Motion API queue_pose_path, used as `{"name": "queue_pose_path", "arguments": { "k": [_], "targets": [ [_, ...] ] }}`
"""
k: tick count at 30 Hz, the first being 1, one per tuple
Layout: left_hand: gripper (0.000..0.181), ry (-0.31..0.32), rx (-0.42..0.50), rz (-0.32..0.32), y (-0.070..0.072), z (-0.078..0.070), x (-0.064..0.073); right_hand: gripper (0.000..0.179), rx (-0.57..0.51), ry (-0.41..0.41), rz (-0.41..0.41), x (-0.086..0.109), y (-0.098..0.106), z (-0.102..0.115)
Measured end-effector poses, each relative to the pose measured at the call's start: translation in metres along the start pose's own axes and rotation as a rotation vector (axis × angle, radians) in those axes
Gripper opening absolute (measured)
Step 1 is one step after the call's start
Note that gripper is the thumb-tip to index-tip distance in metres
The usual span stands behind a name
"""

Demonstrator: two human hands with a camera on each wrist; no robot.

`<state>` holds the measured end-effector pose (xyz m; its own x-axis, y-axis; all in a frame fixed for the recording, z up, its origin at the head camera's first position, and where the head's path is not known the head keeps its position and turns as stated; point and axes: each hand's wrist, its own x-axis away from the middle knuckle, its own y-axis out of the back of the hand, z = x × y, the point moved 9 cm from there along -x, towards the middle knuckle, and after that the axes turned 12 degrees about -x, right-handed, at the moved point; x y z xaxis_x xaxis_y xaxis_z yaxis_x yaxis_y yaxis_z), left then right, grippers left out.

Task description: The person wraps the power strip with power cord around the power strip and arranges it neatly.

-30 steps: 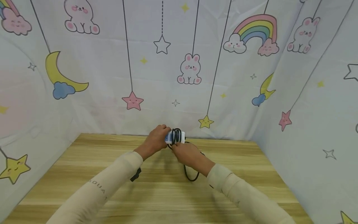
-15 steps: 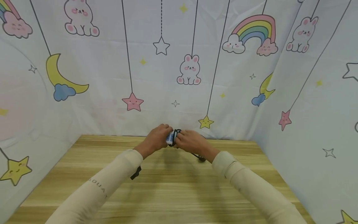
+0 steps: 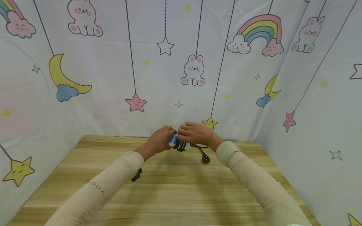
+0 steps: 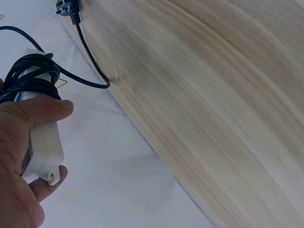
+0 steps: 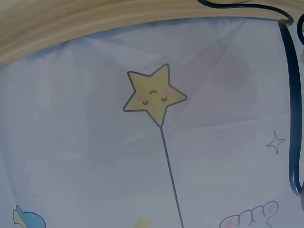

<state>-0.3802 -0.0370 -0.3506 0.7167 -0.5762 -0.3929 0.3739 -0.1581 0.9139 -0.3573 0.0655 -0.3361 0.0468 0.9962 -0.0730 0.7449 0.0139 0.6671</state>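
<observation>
The cream left sleeve and right sleeve reach forward over the wood-grained surface, with a small black piece hanging beside the left cuff. Farther out, a black plug dangles below the right wrist on its cable; whether it touches the surface I can't tell. Above the surface's far part, the left hand grips a white block between thumb and fingers. Several turns of the cable wrap round the block, next to the thumb. Just beside it, the right hand has its fingers bent over the wound part, pinching the cable. Beyond the surface's far edge hangs a white backdrop printed with a yellow star, a pink star, rabbits and a rainbow.
</observation>
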Motion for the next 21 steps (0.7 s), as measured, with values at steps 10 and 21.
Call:
{"name": "queue_pose_path", "arguments": {
  "k": [10, 21],
  "targets": [
    [0.051, -0.015, 0.036, 0.012, 0.003, 0.003, 0.005, 0.022, 0.092, 0.07, 0.014, -0.016, 0.006, -0.012],
    [0.065, -0.067, 0.151, -0.104, 0.007, 0.002, 0.019, 0.03, -0.084, -0.21, -0.155, -0.005, 0.002, -0.053]
  ]
}}
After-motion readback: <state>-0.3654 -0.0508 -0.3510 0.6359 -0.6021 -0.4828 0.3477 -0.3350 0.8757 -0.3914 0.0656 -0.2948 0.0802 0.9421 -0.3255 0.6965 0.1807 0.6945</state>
